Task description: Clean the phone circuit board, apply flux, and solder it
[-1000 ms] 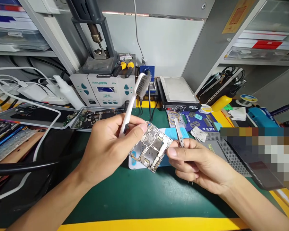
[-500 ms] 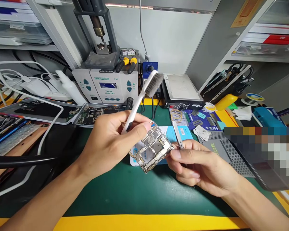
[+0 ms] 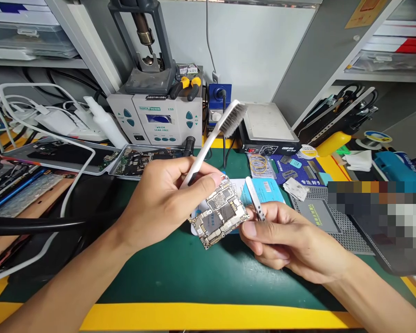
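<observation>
My left hand (image 3: 173,199) is closed around the white handle of a toothbrush (image 3: 208,143), whose grey bristles stick up to the right. Between its thumb and fingers it also pinches the upper left edge of a phone circuit board (image 3: 223,201). The board is tilted, its chips and metal shields facing me, above the green mat (image 3: 166,277). My right hand (image 3: 280,231) is closed on metal tweezers (image 3: 254,199), their upper end pointing up and left. Its thumb and finger meet the board's right corner. The other end of the tweezers is hidden by the hand.
Behind stands a hot air station (image 3: 157,118) with pliers (image 3: 187,88) on top. A flat heating plate (image 3: 268,122) is right of it. An opened device (image 3: 149,159) lies at left, near a white cable (image 3: 78,180). A perforated metal mat (image 3: 346,231) lies at right.
My view has turned slightly, so the background sits a little further right. The board has tipped a little in my hands, and its shields catch the light differently. Both grips are unchanged.
</observation>
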A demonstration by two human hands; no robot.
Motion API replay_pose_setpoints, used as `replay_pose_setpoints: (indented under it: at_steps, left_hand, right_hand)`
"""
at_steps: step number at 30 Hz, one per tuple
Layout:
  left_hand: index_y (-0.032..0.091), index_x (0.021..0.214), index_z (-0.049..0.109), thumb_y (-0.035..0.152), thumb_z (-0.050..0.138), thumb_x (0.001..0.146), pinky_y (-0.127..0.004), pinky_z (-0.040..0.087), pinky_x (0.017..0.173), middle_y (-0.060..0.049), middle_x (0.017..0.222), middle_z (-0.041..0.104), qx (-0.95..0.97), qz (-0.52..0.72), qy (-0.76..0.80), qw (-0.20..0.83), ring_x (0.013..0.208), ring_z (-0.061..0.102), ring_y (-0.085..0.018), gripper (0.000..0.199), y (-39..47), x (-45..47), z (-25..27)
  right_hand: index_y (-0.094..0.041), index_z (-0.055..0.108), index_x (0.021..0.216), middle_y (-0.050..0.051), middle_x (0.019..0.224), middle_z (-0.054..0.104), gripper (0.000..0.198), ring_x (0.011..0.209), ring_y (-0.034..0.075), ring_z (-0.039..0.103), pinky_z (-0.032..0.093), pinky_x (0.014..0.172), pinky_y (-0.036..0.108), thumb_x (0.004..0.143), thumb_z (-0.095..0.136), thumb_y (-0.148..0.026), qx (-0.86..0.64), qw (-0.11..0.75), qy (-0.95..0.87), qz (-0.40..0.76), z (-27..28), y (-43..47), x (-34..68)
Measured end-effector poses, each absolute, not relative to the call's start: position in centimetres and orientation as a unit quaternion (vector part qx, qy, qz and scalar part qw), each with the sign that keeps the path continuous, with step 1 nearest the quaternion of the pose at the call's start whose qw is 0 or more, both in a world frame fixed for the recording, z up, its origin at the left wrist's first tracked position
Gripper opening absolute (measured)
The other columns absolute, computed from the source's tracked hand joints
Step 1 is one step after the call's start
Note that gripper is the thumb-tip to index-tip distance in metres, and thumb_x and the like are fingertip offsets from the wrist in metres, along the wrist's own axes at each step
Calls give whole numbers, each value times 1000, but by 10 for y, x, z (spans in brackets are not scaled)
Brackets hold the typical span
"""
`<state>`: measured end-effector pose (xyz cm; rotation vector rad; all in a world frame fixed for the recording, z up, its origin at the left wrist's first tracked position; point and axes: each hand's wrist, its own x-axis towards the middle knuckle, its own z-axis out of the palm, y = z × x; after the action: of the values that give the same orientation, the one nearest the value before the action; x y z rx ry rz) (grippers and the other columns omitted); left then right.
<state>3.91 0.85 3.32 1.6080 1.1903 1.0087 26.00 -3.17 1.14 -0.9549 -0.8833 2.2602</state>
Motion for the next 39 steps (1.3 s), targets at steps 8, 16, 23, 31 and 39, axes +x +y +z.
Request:
replay_pose_setpoints:
  at_steps: [8,16,23,31,39]
  left_hand:
    - [24,85,78,34,70,88,-20,28,33,7,45,43,635,394,481,458,38,37,-8,12,5,40,37]
    - [22,84,75,46,68,90,-20,25,34,6,48,43,606,357,501,505,40,35,-7,26,5,36,35]
    - [18,78,70,45,61,93,-21,32,40,3,58,53,628,251,496,544,51,47,-12,31,14,40,28]
    - [16,77,68,45,62,92,-20,32,47,4,61,50,625,215,470,585,56,42,-10,33,11,46,33]
    - [14,77,66,48,63,91,-18,30,44,4,61,50,613,201,471,601,54,42,-8,37,13,46,30]
  right_hand:
    - [-13,64,67,-7,55,47,27,41,1,29,17,39,20,85,79,-27,-376,285,-339,814,12,-34,255]
    - [-11,65,65,-8,50,43,29,38,0,25,14,38,18,88,76,-24,-350,287,-300,840,11,-33,257]
    - [-14,80,88,-3,59,59,12,37,-2,20,14,36,14,90,72,-23,-314,293,-257,866,16,-29,264]
    - [-14,82,98,3,66,69,16,36,-2,22,15,35,15,90,71,-23,-286,299,-262,872,19,-31,265]
    - [-13,81,101,4,69,72,17,37,-2,23,15,35,15,92,68,-20,-278,303,-265,872,18,-32,267]
